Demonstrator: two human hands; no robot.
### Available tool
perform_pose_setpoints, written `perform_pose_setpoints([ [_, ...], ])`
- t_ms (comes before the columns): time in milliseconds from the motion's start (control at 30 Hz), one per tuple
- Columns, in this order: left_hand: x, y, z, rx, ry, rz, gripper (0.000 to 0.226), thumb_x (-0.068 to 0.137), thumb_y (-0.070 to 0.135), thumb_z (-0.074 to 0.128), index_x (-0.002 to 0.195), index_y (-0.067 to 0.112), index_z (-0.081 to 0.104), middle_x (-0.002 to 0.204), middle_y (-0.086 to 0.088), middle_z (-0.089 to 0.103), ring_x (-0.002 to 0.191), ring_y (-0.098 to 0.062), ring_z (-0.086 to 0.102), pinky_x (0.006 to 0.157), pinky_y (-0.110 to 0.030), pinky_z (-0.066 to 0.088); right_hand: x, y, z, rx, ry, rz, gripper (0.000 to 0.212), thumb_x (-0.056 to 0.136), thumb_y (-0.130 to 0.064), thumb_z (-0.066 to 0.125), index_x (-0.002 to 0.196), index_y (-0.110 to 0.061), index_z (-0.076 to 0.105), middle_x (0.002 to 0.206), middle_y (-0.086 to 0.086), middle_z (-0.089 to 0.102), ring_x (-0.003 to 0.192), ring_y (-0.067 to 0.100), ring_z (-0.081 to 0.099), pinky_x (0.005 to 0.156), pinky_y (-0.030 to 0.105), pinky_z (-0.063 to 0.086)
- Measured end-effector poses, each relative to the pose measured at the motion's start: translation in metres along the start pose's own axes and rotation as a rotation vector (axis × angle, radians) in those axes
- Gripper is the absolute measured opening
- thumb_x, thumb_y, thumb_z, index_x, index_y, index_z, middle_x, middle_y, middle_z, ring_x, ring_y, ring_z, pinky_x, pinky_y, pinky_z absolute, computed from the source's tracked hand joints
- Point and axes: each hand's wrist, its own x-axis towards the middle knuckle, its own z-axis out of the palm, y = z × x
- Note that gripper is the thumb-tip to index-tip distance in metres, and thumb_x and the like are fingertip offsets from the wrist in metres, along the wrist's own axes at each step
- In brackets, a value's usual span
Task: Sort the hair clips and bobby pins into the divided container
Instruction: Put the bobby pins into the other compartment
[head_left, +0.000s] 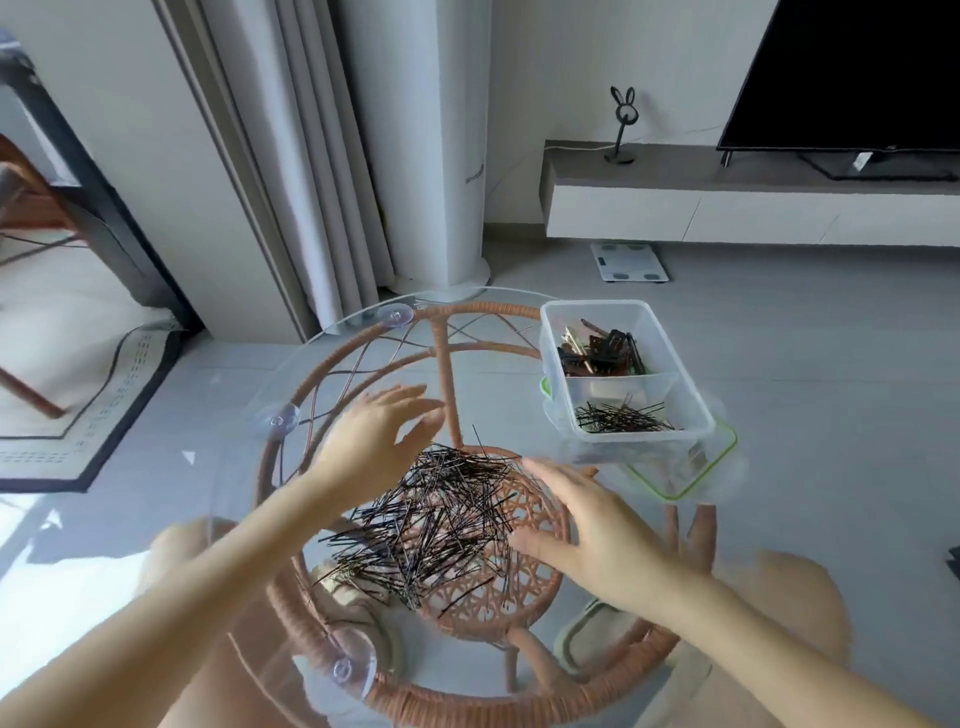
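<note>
Head view: bobby pins (436, 519) heaped between spread left hand (374, 441) and spread right hand (587, 530), container (696, 410) beyond.

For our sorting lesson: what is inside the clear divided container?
In the divided container, the far compartment holds brown and black hair clips, the near one black bobby pins. Clips lower in the heap are covered.

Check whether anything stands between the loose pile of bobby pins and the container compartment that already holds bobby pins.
Nothing visible does. Only bare glass tabletop lies between the pile and the near compartment. The wall of the container is the only rise to clear.
</note>
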Motion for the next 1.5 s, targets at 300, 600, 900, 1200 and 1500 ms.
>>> perform_pose_setpoints([
  [300,-0.045,-0.012,0.065,-0.108,0.138,-0.314,0.068,0.087,0.053,0.001,0.145,0.024,0.023,0.155,0.002,0.02,0.145,-0.026,-0.001,0.12,-0.039,-0.004,0.093,-0.006,0.082,-0.03,0.293,0.166,0.057,0.095,-0.044,0.026,0.141,-0.01,0.025,0.147,0.015,0.035,0.139,0.03,0.022,0.117,0.042,0.013],
  [600,-0.027,0.005,0.058,-0.482,0.236,-0.251,0.044,0.1,0.029,0.024,0.105,0.011,0.064,0.11,-0.006,0.069,0.115,-0.021,0.056,0.108,-0.037,0.035,0.059,-0.03,0.079,0.44,0.219,0.092,0.037,0.097,-0.028,0.037,0.133,-0.019,0.044,0.133,-0.007,0.051,0.122,0.001,0.045,0.106,0.019,0.034],
  [900,-0.088,-0.017,0.027,-0.205,-0.242,0.107,0.099,0.056,0.087,0.04,0.135,0.057,-0.012,0.152,0.019,-0.009,0.143,-0.009,-0.019,0.117,-0.038,-0.011,-0.026,0.016,0.051,-0.352,-0.053,-0.071,0.118,0.054,-0.087,0.044,0.14,-0.035,-0.019,0.155,-0.006,-0.011,0.139,0.002,-0.017,0.113,0.024,-0.015],
  [1200,-0.084,-0.029,0.046,0.081,-0.008,0.184,0.109,0.062,0.076,0.055,0.147,0.024,0.01,0.14,0.0,0.045,0.126,-0.02,0.044,0.106,-0.031,0.033,0.026,0.0,0.072,-0.431,0.125,-0.084,0.114,0.058,-0.083,0.042,0.144,-0.014,0.014,0.142,0.006,0.042,0.13,0.023,0.035,0.109,0.04,0.027],
  [1500,-0.063,-0.028,0.023,0.074,-0.058,-0.014,0.06,0.08,0.037,0.066,0.133,0.017,0.047,0.119,-0.003,0.058,0.111,-0.022,0.053,0.095,-0.03,0.042,0.048,-0.017,0.057,-0.277,0.118,-0.164,0.034,0.076,-0.012,0.07,0.107,0.001,0.064,0.102,0.014,0.067,0.102,0.03,0.056,0.09,0.043,0.047],
])
